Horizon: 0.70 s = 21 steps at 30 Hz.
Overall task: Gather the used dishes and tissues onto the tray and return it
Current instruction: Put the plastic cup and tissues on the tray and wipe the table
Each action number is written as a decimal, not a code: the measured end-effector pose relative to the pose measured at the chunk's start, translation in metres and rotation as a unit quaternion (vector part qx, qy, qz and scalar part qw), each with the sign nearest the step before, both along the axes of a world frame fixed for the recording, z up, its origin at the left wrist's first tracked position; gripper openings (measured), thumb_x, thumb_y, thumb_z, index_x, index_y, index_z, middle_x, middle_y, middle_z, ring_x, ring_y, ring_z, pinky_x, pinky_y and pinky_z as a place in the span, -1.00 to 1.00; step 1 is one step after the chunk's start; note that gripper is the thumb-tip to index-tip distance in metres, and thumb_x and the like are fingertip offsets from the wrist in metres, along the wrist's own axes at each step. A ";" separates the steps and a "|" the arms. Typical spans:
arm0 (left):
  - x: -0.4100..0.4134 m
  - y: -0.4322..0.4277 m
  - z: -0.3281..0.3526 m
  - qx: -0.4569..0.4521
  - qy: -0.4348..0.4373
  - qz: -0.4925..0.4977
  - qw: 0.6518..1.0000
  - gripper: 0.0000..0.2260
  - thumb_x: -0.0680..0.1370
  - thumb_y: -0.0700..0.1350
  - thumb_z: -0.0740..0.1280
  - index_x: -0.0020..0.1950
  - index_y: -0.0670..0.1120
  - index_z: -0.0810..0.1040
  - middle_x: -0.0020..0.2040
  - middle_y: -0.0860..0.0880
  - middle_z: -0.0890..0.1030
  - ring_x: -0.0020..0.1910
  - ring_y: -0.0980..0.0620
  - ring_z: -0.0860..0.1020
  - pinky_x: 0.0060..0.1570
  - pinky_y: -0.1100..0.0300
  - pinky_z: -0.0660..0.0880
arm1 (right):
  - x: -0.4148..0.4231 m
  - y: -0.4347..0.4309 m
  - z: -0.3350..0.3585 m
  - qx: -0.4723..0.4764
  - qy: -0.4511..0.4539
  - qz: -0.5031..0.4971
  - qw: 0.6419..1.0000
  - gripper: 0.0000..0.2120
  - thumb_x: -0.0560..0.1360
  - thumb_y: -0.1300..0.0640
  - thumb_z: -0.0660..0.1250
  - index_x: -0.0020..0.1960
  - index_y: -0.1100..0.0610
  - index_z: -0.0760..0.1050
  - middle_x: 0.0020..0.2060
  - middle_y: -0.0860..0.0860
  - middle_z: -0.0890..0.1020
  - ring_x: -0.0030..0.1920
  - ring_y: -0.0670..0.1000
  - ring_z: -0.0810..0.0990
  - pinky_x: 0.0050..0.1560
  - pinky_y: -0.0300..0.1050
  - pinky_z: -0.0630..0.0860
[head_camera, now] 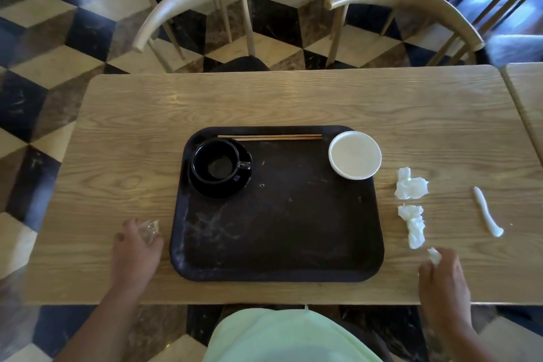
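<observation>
A dark brown tray (282, 229) lies on the wooden table (293, 97). On it stand a black cup (216, 160) on a black saucer (232, 188), a pair of wooden chopsticks (269, 137) along the far edge, and a white bowl (355, 154) at the far right corner. Right of the tray lie two crumpled tissues (410, 188) (415, 226) and a white spoon (486, 213). My left hand (136, 250) rests left of the tray, closed on a crumpled clear wrapper (150, 229). My right hand (443, 279) pinches a small tissue piece (434, 256) near the table's front edge.
Two pale wooden chairs (194, 9) (411, 6) stand across the table on a checkered floor. A second table (526, 97) adjoins at the right. My light green clothing (282, 338) shows below the near edge.
</observation>
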State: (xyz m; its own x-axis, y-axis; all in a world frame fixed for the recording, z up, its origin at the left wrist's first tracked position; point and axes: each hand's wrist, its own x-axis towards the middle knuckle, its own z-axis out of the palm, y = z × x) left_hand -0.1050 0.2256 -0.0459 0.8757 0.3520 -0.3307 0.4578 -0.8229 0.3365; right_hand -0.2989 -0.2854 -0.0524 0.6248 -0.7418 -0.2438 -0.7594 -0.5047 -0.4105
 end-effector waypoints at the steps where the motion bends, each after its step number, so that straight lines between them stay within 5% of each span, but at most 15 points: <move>1: 0.000 -0.002 0.003 -0.011 -0.007 0.009 1.000 -0.42 0.54 -0.05 0.38 0.49 -0.12 0.24 0.23 -0.31 0.46 0.12 -0.34 0.50 0.03 -0.14 0.46 | 0.003 -0.002 0.001 -0.002 -0.007 -0.001 1.000 -0.77 0.56 0.24 0.19 0.19 0.11 0.26 0.11 0.29 0.53 -0.18 0.17 0.45 -0.19 0.10 0.43; 7: 0.008 -0.023 0.018 -0.068 -0.030 0.040 0.996 -0.38 0.53 -0.01 0.38 0.51 -0.10 0.20 0.29 -0.24 0.49 0.15 -0.25 0.54 0.08 -0.21 0.55 | 0.040 -0.013 0.003 -0.026 0.001 0.048 0.999 -0.59 0.58 0.03 0.24 0.38 0.00 0.21 0.22 0.27 0.52 -0.17 0.21 0.53 -0.29 0.02 0.43; 12: 0.015 -0.035 0.020 -0.069 -0.045 0.014 0.997 -0.41 0.50 0.00 0.41 0.45 -0.14 0.29 0.23 -0.24 0.52 0.10 -0.23 0.55 0.04 -0.19 0.56 | 0.071 -0.011 -0.004 -0.018 0.038 0.070 0.997 -0.45 0.54 -0.10 0.30 0.46 -0.16 0.17 0.12 0.20 0.45 -0.39 0.07 0.43 -0.47 -0.22 0.29; 21: 0.009 -0.055 0.018 -0.097 -0.053 -0.020 0.994 -0.42 0.51 0.04 0.41 0.45 -0.09 0.29 0.28 -0.15 0.52 0.11 -0.11 0.53 0.01 -0.04 0.50 | 0.077 -0.004 -0.005 -0.003 0.064 0.020 0.998 -0.77 0.56 0.04 0.27 0.18 -0.07 0.29 0.08 0.12 0.31 -0.40 0.16 0.45 -0.37 -0.03 0.44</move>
